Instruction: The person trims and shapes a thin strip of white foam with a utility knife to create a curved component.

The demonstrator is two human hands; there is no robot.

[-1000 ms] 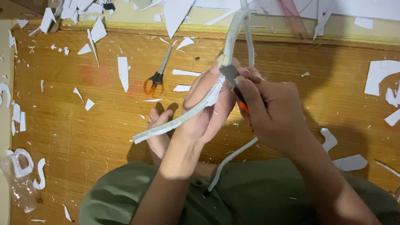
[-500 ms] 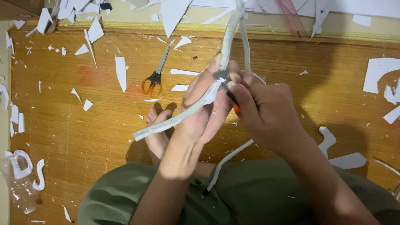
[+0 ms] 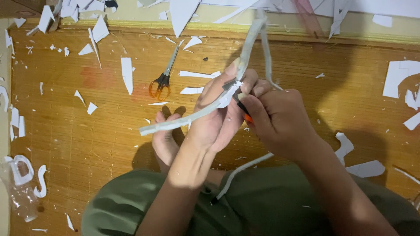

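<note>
Left hand (image 3: 214, 118) up over bamboo-slat mat (image 3: 87, 144), fingers wrapped round long pale grey foam strip (image 3: 192, 117), thumb pressing on top. Strip runs from lower left across palm, then bends up toward far edge. Right hand (image 3: 280, 120) tight beside left, fingers pinched on small orange-handled cutter (image 3: 243, 109), dark tip at strip. Scissors with dark handles (image 3: 164, 78) lie on mat farther off, left of hands. White paper scraps (image 3: 127, 74) scattered all round. Bare foot (image 3: 164, 140) beneath left wrist.
</note>
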